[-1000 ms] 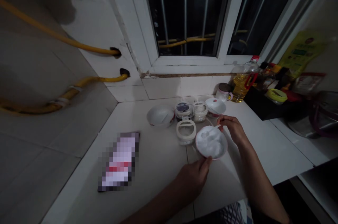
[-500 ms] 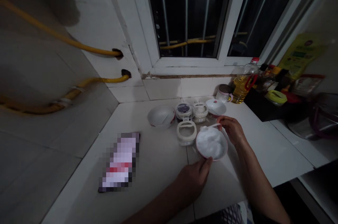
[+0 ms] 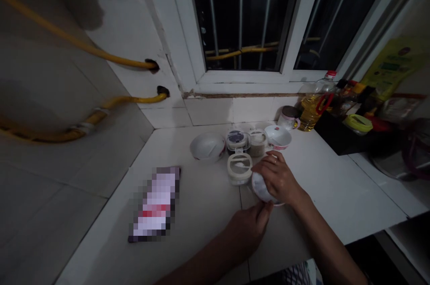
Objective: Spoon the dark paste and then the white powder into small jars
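A small bowl [image 3: 261, 188] of white powder-like stuff is pinched at its near rim by my left hand [image 3: 250, 227], thumb on the edge. My right hand [image 3: 277, 177] is closed, its fingers curled over the bowl and covering most of the contents. A white spoon [image 3: 239, 165] seems to stick out left from its fingertips, over a lidded clear jar [image 3: 239, 180]; the handle is mostly hidden. Behind that jar stand a dark-lidded jar [image 3: 237, 138] and another pale-lidded jar [image 3: 258, 142].
A larger bowl [image 3: 207, 147] and a floral bowl [image 3: 278, 136] stand at the back. A lidded mug [image 3: 288, 119] and oil bottle [image 3: 311, 108] are by the wall. A blurred-out flat item [image 3: 156, 204] lies left. A black box [image 3: 331, 135] of bottles sits right.
My right hand has moved left and down from the bowl's right side to over it, fingers now curled above the bowl. The spoon's head has shifted left, over the jar.
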